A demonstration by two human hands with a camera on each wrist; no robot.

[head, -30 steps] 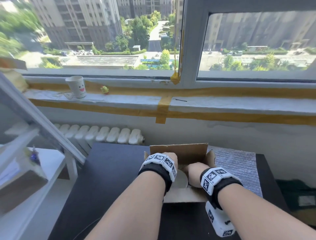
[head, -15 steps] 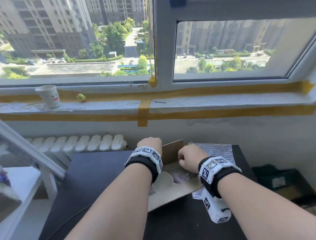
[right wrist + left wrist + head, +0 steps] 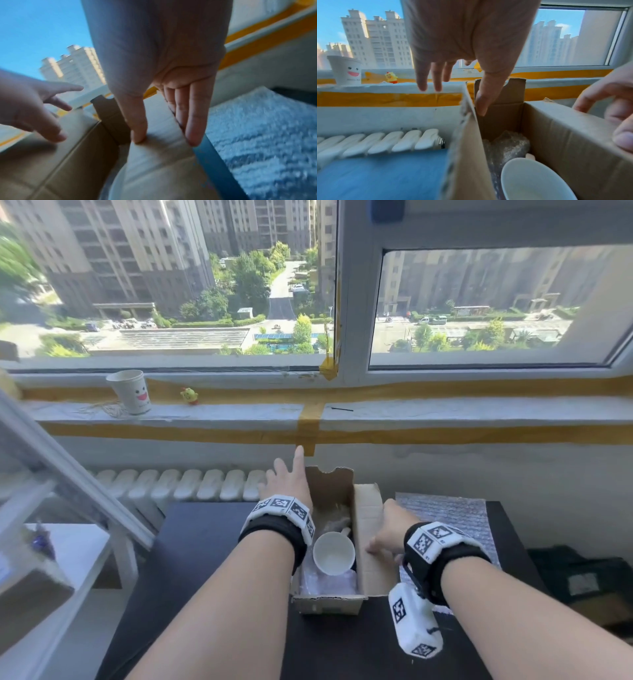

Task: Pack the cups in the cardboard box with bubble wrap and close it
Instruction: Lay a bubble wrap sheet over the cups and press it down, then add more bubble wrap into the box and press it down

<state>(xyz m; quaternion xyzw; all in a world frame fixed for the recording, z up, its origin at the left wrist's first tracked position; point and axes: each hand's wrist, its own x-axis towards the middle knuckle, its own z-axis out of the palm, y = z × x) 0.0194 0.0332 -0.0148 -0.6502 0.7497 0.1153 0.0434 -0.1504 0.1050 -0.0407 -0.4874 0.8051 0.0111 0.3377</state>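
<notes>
An open cardboard box [image 3: 329, 604] stands on the black table [image 3: 205, 559] with its flaps up. A white cup [image 3: 334, 553] lies inside near the front, on bubble wrap [image 3: 506, 146]. My left hand [image 3: 287, 474] is over the box's far left corner with fingers straight and spread. Its thumb lies along the inside of the left flap [image 3: 467, 148] and its fingers are outside it. My right hand [image 3: 380, 537] holds the right flap [image 3: 368, 529], thumb on the inner face and fingers round the edge. A loose bubble wrap sheet [image 3: 442, 511] lies right of the box.
A paper cup [image 3: 130, 392] and a small yellow toy [image 3: 189, 396] sit on the taped window sill. A white radiator [image 3: 178, 484] runs behind the table. A white shelf [image 3: 51, 542] stands at the left, and a dark bag [image 3: 582, 577] is low on the right.
The box has turned from a slant to lie lengthwise away from me. My left hand has uncurled and spread its fingers. My right hand has shifted onto the right flap.
</notes>
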